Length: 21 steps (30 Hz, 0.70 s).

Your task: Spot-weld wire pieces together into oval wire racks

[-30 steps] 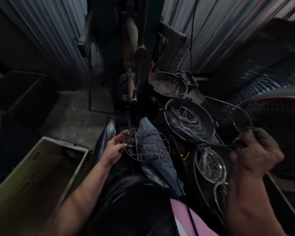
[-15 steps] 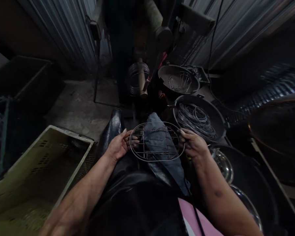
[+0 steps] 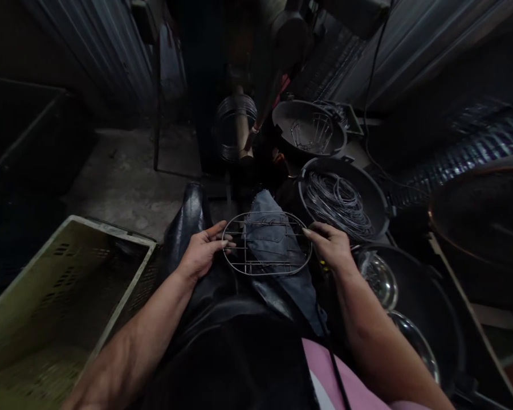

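Observation:
An oval wire rack [image 3: 267, 273] with crossing rods is held level above my lap. My left hand [image 3: 200, 250] pinches its left end, thumb on top and fingers reaching under the rim. At the opposite end, my right hand [image 3: 330, 244] grips the rim between thumb and fingers. Beneath the rack, a blue-grey cloth [image 3: 267, 228] lies over the dark apron [image 3: 239, 324]. Just beyond my right hand is a round pan [image 3: 378, 199] with coils of loose wire [image 3: 337, 202] in it.
A yellow plastic crate [image 3: 123, 296] stands at my left. Ahead, a machine with a cylindrical rod [image 3: 243, 131] and a wire coil [image 3: 222, 136] rises from the floor. Another pan [image 3: 290, 114] holds bent wire frames. To the right, a large dark pan [image 3: 436, 307] contains shiny round metal pieces [image 3: 380, 279].
My left thumb has come down onto the rack's rim, and the right hand's grip has shifted with its fingers straighter. The rack sits slightly further left, and the view has moved a little.

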{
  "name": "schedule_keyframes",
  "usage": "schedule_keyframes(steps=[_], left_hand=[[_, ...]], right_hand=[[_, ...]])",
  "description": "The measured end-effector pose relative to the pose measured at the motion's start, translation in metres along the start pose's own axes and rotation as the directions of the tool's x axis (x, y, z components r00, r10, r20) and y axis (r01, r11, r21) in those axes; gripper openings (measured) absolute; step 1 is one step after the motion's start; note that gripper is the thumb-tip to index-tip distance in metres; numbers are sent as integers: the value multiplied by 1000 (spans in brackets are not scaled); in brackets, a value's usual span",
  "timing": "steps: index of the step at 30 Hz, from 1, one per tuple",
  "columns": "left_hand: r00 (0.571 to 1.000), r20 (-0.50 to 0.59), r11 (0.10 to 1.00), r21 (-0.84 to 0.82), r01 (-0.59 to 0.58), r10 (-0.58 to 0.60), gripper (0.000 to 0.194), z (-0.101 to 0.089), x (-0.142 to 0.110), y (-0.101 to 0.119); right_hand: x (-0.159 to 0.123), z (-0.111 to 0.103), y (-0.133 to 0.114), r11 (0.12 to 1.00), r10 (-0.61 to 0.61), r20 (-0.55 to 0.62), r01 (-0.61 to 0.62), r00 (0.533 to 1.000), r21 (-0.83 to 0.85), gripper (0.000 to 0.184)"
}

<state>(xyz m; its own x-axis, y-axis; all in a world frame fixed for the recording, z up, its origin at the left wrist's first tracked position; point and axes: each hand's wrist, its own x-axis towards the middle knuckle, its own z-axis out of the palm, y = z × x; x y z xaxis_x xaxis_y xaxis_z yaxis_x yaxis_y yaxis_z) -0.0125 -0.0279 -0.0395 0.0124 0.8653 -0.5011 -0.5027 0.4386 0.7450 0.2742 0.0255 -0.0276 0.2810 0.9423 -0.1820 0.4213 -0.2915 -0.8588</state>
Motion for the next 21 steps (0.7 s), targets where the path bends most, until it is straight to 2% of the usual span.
schedule_keyframes(steps=[2, 5, 8, 14, 16, 17, 19, 21], left_hand=[[1000, -27, 999, 37, 2, -1, 55, 2, 0, 2], [999, -54, 997, 74, 11, -7, 51, 5, 1, 2], [998, -55, 996, 89, 0, 5, 51, 7, 2, 1], [996, -36, 984, 161, -74, 80, 53, 7, 3, -1], [994, -7, 977, 184, -110, 114, 59, 6, 3, -2], [989, 14, 968, 203, -147, 147, 63, 5, 3, -3], [967, 69, 925, 284, -253, 244, 69, 4, 2, -6], [935, 137, 843, 406, -354, 327, 69, 2, 0, -7]], right_hand=[[-1, -4, 1, 989, 117, 108, -126, 987, 81, 47], [-6, -8, 0, 937, 237, 269, -293, 934, 192, 55], [-12, -8, 2, 911, 252, 307, -332, 918, 246, 54], [-24, 0, 15, 900, 235, 272, -315, 933, 300, 51], [-26, 3, 20, 916, 197, 245, -267, 949, 299, 55], [-28, 4, 23, 937, 147, 208, -204, 967, 284, 56], [-31, 5, 28, 983, -12, 110, -9, 994, 184, 54], [-33, 5, 32, 985, -175, 49, 175, 983, 2, 45]])
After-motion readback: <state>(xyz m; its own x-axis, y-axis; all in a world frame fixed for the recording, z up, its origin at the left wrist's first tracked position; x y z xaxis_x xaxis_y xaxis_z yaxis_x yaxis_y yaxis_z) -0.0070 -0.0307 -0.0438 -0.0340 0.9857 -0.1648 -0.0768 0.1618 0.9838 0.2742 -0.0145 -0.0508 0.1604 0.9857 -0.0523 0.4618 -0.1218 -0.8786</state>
